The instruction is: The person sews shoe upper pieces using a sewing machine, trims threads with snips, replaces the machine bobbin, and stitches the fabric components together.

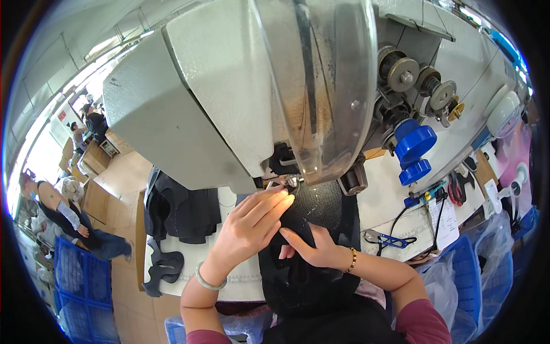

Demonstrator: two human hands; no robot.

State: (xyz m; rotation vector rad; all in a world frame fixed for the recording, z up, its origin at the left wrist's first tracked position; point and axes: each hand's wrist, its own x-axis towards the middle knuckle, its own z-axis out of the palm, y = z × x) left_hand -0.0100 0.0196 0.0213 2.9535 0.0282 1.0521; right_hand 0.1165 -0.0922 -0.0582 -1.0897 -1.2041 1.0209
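Note:
A black mesh fabric piece [321, 207] lies beneath the head of a grey sewing machine [223, 74], reaching down toward my lap. My left hand [252, 221] rests on its left part with the fingers stretched out, close together, fingertips beside the small metal parts at the needle area [292, 180]. Lower on the right, my right hand [315, 246] grips the same fabric. Some of its fingers are bent and partly hidden by the material. The needle tip cannot be made out. A clear plastic guard [349, 109] hangs in front of the machine head.
Stacked black cut pieces [186, 209] lie left of the fabric, with a curved black piece [163, 266] nearer me. Blue-handled snips [389, 239] and red-handled scissors [456, 189] lie right. Blue crates [83, 269] stand at left, near another person [69, 212].

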